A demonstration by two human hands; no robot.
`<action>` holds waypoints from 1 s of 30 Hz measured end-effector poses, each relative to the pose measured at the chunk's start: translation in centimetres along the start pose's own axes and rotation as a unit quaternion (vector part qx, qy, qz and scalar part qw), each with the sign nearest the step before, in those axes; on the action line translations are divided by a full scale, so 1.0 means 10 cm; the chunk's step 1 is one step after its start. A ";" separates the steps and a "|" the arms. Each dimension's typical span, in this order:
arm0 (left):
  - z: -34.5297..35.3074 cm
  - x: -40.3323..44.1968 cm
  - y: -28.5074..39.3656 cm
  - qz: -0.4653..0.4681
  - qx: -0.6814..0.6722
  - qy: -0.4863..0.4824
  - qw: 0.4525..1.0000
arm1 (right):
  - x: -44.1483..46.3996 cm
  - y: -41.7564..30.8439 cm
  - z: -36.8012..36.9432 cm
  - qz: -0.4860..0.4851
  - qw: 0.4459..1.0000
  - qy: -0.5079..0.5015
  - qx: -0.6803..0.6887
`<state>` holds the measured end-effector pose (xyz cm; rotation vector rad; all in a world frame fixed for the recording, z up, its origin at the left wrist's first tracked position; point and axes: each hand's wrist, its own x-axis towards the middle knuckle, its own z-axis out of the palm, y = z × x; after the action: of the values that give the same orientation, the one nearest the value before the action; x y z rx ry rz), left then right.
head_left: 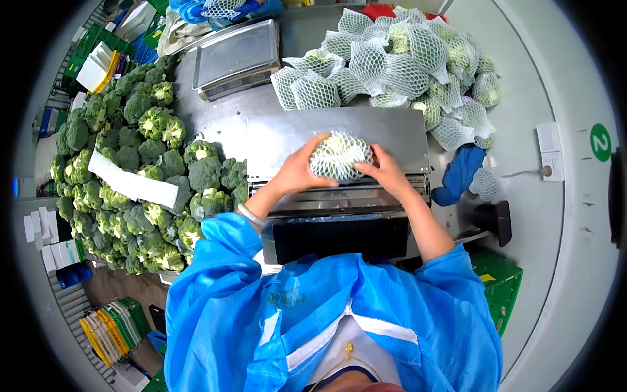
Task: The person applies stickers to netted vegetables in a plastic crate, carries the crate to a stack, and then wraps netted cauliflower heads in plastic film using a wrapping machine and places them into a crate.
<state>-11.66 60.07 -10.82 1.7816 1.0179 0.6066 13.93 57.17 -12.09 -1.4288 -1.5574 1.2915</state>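
Observation:
A broccoli head in a white foam net (341, 157) is held between both hands, above the front edge of a metal plate (281, 137). My left hand (302, 168) wraps round its left side, with a pale bracelet at the wrist. On the right side my right hand (386, 171) presses its fingers and thumb against the net. Unwrapped broccoli (137, 163) is heaped at the left, with a strip of white foam net (130, 179) lying across it. Several netted heads (405, 62) are piled at the back right.
A metal scale (236, 53) stands at the back, near a person's blue sleeve (189, 12). Blue cloth (460, 175) and a loose net (486, 185) lie at the right. Below them are a black device (495, 222) and a green crate (499, 281).

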 end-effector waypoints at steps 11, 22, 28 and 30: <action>0.32 -1.32 0.56 -0.425 -0.467 -0.156 0.759 | -1.57 -0.60 0.09 0.245 0.938 -0.186 0.157; 0.96 -2.27 -0.33 -0.339 -0.328 0.096 0.876 | -2.10 0.70 0.84 0.176 0.957 0.230 -0.026; 1.11 -2.14 -0.76 -0.125 0.340 0.158 0.919 | -2.13 0.90 0.94 0.093 0.863 0.242 -0.435; 1.20 -2.02 -0.77 -0.010 0.426 0.128 0.896 | -2.01 1.08 1.10 -0.039 0.838 0.277 -0.467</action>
<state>-16.03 38.50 -22.03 2.4778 1.6516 0.4040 11.11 34.26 -22.58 -2.0197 -1.8405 -0.0794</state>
